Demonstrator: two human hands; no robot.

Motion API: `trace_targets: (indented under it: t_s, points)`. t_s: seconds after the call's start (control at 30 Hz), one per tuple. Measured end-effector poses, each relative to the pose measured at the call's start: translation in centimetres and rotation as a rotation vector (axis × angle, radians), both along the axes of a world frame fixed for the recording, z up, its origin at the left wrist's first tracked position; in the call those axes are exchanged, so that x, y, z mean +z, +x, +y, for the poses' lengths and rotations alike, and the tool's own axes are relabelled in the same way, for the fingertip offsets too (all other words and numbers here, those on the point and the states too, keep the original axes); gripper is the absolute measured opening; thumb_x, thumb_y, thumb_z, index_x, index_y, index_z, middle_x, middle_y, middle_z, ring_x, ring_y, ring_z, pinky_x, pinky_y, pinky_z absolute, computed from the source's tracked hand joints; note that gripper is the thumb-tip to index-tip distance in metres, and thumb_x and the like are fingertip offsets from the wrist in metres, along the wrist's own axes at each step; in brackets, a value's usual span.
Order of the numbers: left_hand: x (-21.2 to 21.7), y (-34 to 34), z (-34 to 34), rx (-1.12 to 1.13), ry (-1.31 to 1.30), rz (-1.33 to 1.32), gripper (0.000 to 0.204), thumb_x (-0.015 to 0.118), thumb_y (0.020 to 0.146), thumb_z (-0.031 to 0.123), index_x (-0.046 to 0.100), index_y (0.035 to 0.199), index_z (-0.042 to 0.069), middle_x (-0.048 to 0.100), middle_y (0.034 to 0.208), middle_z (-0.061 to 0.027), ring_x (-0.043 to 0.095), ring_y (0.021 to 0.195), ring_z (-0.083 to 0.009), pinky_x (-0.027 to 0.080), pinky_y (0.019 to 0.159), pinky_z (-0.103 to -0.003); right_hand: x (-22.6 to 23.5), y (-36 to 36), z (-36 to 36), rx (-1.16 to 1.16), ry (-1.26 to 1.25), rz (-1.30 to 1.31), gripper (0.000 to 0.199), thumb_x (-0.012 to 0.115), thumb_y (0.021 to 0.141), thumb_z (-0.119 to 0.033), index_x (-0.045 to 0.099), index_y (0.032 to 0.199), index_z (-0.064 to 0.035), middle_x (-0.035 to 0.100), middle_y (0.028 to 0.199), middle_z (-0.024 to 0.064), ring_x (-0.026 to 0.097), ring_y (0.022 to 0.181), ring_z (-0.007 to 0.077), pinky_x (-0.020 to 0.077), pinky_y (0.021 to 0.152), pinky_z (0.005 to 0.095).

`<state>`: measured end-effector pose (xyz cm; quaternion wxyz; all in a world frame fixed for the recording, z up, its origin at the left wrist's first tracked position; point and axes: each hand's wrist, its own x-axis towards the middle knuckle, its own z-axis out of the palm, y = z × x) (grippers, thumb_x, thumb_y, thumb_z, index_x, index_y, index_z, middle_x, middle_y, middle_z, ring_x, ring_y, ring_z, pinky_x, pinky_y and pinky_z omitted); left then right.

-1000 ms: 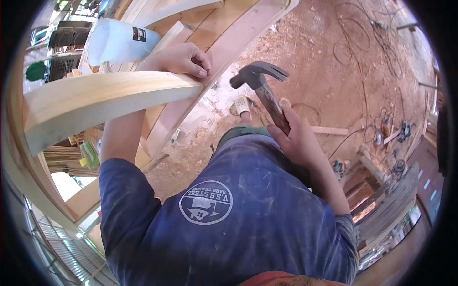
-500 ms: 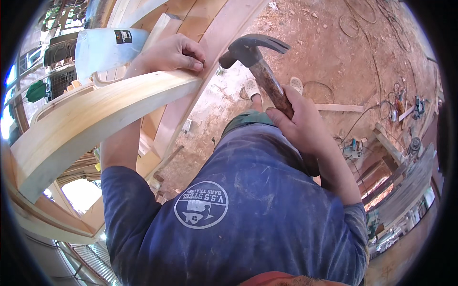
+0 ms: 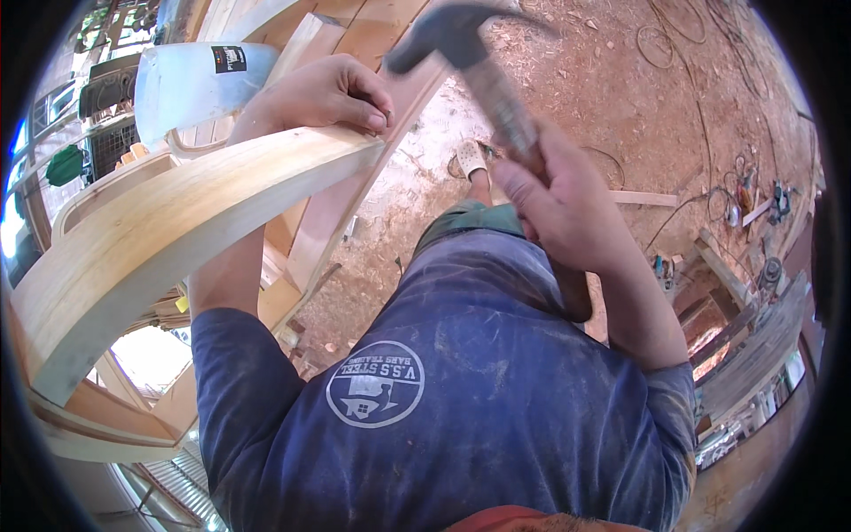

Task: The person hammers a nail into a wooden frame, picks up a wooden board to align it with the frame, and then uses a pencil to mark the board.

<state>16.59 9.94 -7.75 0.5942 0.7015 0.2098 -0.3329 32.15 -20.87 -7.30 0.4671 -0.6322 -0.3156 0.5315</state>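
Reddish sawdust-strewn dirt floor [image 3: 620, 97] lying far below; left hand [image 3: 324, 93] pressing curved wooden beam [image 3: 177, 230], right hand [image 3: 567, 199] gripping hammer [image 3: 470, 53].

Below you lies reddish dirt ground [image 3: 612, 97] strewn with thin looped cables [image 3: 660, 40]. A translucent white plastic jug [image 3: 191, 84] with a dark label sits at your upper left, and a small green object [image 3: 66, 164] is near the left edge.
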Motion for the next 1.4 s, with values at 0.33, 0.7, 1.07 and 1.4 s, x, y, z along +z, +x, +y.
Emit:
trace_targets:
  t_s: [0.33, 0.7, 1.07, 1.4]
  points:
    - [0.2, 0.2, 0.1, -0.027, 0.034, 0.054, 0.016, 0.078, 0.088, 0.005, 0.078, 0.101, -0.003, 0.077, 0.087, -0.0038, 0.070, 0.079, -0.0088, 0.055, 0.074, -0.024, 3.0, -0.3, -0.1, -0.301, 0.216, 0.150, 0.024, 0.054, 0.108, -0.013, 0.053, 0.128, 0.0007, 0.054, 0.074, 0.0001, 0.047, 0.053, 0.0050, 0.0430, 0.054, 0.0214]
    - [0.1, -0.1, 0.3, -0.032, 0.006, 0.056, 0.014, 0.078, 0.085, 0.005, 0.079, 0.097, -0.003, 0.077, 0.083, -0.0041, 0.069, 0.076, -0.0081, 0.053, 0.072, -0.024, 2.9, -1.0, -0.3, -0.254, 0.139, 0.009, 0.026, 0.062, 0.103, -0.014, 0.054, 0.123, 0.0012, 0.060, 0.082, 0.0059, 0.056, 0.067, 0.0117, 0.0469, 0.061, 0.0293]
    - [0.0, -2.4, -0.1, 0.244, 0.060, 0.034, 0.024, 0.078, 0.092, 0.017, 0.077, 0.105, -0.003, 0.077, 0.090, -0.0060, 0.071, 0.085, -0.0106, 0.054, 0.076, -0.025, 4.5, 0.0, -0.3, -0.109, 0.054, -0.065, 0.029, 0.065, 0.101, -0.021, 0.054, 0.115, 0.0021, 0.060, 0.077, 0.0123, 0.062, 0.070, 0.0222, 0.0492, 0.064, 0.0391]
    - [-2.7, -12.6, -11.0, 0.293, 1.043, -0.198, 0.027, 0.076, 0.095, 0.023, 0.074, 0.110, 0.000, 0.076, 0.102, -0.0066, 0.072, 0.097, -0.0155, 0.058, 0.084, -0.033, 1.8, -0.7, 0.0, 0.135, -0.020, -0.291, 0.020, 0.061, 0.103, -0.015, 0.054, 0.114, 0.0005, 0.055, 0.074, 0.0047, 0.057, 0.067, 0.0171, 0.0481, 0.064, 0.0358]
